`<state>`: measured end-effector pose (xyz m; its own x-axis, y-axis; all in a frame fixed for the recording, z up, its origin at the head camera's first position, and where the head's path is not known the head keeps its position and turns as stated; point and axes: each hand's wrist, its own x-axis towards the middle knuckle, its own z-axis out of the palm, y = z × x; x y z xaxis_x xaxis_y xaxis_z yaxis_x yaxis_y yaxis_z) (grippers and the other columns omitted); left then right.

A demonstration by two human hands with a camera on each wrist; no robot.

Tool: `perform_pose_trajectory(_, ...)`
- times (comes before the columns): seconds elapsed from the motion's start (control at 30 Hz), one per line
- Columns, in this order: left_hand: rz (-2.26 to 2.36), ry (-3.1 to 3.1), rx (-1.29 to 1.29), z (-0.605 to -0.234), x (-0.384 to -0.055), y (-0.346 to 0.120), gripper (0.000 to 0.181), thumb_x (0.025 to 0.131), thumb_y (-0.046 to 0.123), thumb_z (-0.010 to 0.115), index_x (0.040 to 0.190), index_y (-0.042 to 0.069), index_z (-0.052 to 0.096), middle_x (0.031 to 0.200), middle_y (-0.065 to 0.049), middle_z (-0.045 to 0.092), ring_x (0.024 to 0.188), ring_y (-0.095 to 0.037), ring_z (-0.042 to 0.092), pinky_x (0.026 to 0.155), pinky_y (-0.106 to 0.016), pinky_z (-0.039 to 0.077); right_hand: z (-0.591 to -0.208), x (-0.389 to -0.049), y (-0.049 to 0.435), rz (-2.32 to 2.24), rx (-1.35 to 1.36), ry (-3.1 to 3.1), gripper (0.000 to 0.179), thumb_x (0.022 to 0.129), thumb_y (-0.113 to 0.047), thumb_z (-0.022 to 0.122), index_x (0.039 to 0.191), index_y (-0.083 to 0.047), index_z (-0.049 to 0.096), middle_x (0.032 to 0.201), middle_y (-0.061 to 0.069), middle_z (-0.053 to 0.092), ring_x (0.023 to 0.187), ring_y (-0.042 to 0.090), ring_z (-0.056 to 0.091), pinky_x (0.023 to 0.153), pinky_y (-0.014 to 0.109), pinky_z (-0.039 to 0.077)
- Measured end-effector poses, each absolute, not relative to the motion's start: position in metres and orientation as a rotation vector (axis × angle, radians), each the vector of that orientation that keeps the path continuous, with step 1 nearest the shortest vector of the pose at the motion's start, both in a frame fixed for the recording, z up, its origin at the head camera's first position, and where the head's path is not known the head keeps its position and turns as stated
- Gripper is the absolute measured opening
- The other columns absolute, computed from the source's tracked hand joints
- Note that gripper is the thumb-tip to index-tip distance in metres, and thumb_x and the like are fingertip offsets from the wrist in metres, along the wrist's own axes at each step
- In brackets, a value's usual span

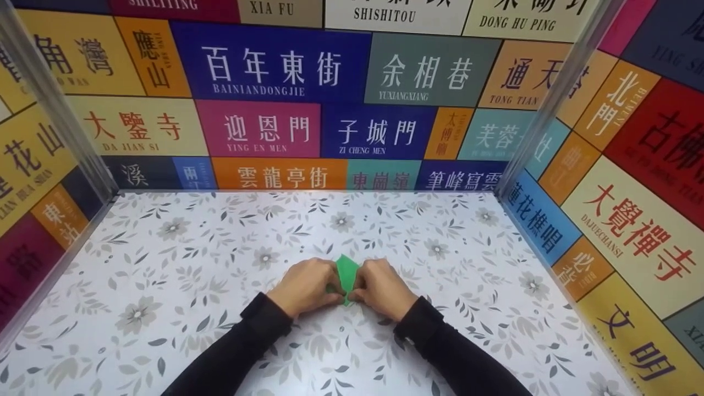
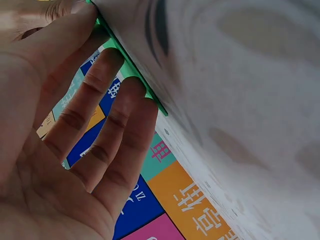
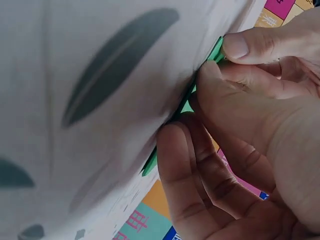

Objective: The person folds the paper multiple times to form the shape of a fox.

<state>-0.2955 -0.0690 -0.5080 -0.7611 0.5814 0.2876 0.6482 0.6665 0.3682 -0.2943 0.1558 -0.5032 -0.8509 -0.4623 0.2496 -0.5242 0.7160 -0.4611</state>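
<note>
A small piece of folded green paper (image 1: 345,270) lies on the tabletop between my two hands, a pointed corner facing away from me. From the left side, my left hand (image 1: 312,283) holds it with curled fingers and thumb. Opposite, my right hand (image 1: 382,286) pinches the lower right edge. In the left wrist view the left fingers (image 2: 125,137) rest along the paper's thin edge. The right wrist view shows the right hand (image 3: 295,145) with thumb and fingers at the paper, close to the left thumb (image 3: 239,46). Hands cover much of the paper.
A white table cover (image 1: 220,352) with grey flowers and leaves spreads under the hands. Colourful panels (image 1: 275,66) printed with Chinese characters stand at the back and both sides. Clear edge strips (image 1: 544,99) run up the corners. Black sleeves (image 1: 220,357) cover both forearms.
</note>
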Motion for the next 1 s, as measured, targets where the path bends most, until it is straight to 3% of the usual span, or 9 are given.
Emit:
perform_pose_trajectory(0.33, -0.695, -2.746, -1.003, -0.509, -0.295, -0.070, 0.014, 0.087, 0.026, 0.103, 0.093, 0.021, 0.092, 0.097, 0.004, 0.084, 0.092, -0.023, 0.081, 0.086, -0.044, 0.069, -0.504, -0.312, 0.169, 0.783, 0.619, -2.824, 0.025, 0.082, -0.005, 0.103, 0.073, -0.008, 0.080, 0.072, 0.003, 0.077, 0.071, 0.020, 0.071, 0.074, 0.042, 0.064)
perform_pose_trajectory(0.67, -0.697, -2.738, -1.020, -0.510, -0.294, -0.071, 0.012, 0.087, 0.025, 0.103, 0.093, 0.021, 0.094, 0.097, 0.004, 0.084, 0.092, -0.022, 0.082, 0.081, -0.044, 0.070, -0.501, -0.325, 0.176, 0.810, 0.441, -2.874, 0.025, 0.088, -0.005, 0.101, 0.072, -0.008, 0.081, 0.071, 0.002, 0.078, 0.065, 0.015, 0.064, 0.068, 0.035, 0.059)
perform_pose_trajectory(1.0, -0.728, -2.746, -0.980, -0.510, -0.292, -0.070, 0.012, 0.087, 0.025, 0.102, 0.094, 0.020, 0.094, 0.097, 0.003, 0.085, 0.092, -0.023, 0.081, 0.081, -0.045, 0.069, -0.503, -0.325, 0.179, 0.828, 0.417, -2.838, 0.021, 0.090, -0.005, 0.099, 0.076, -0.008, 0.084, 0.073, 0.002, 0.080, 0.068, 0.016, 0.068, 0.072, 0.038, 0.062)
